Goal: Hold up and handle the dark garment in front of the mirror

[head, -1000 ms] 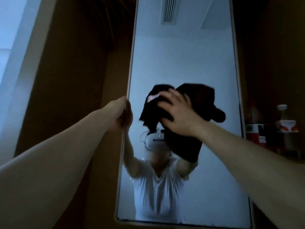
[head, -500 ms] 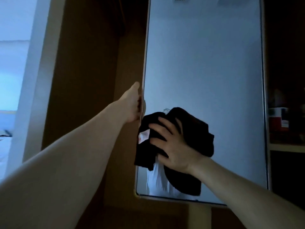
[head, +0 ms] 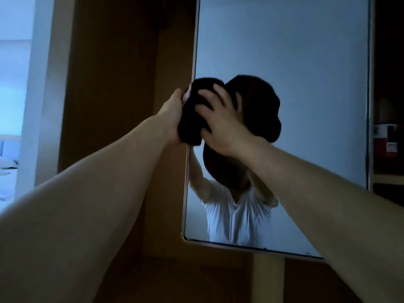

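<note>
A tall mirror point(head: 306, 84) in a thin pale frame hangs in front of me. My left hand point(head: 172, 114) grips its left edge at mid height, and its fingers are hidden behind the frame and the cloth. My right hand point(head: 220, 125) presses a bunched black cloth point(head: 190, 125) flat against the glass with spread fingers, right beside my left hand. The cloth overlaps the mirror's left edge. The glass shows the reflection of the cloth and of both raised arms.
A brown wooden panel point(head: 109, 84) stands left of the mirror, with a bright doorway point(head: 13, 106) beyond it. On the right, a dim shelf holds a red-and-white container point(head: 385, 138). A person in a white shirt point(head: 238, 217) is reflected low in the glass.
My right hand slid the cloth down and left across the glass, then back up along the left edge beside my left hand. My left hand stayed on the edge.
</note>
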`<state>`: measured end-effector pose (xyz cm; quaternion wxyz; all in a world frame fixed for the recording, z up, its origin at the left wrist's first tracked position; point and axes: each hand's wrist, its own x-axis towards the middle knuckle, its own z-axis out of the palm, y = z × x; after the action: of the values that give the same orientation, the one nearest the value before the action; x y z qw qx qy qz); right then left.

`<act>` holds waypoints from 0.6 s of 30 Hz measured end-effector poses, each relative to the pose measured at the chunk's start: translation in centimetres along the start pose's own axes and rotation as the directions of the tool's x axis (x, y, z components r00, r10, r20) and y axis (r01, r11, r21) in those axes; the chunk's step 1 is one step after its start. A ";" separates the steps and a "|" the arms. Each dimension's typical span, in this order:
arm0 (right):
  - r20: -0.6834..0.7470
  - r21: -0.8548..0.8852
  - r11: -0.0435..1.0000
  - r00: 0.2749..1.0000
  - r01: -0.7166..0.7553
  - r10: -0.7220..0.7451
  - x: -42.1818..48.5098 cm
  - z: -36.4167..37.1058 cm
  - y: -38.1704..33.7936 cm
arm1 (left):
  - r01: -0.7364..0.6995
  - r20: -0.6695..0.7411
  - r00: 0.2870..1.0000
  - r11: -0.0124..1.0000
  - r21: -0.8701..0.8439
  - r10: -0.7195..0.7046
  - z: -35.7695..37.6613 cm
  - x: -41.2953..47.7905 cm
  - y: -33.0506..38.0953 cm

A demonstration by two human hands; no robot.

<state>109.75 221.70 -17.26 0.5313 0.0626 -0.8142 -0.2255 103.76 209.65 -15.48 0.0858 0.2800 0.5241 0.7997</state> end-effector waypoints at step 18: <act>-0.060 -0.026 1.000 0.998 -0.014 0.013 0.2 -0.3 1.9 | -0.065 -0.027 0.997 0.993 0.100 0.068 0.5 -0.2 -0.2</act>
<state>110.20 223.18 -16.17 0.5577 0.0568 -0.7953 -0.2308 104.13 210.00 -15.55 0.0369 0.2892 0.5548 0.7792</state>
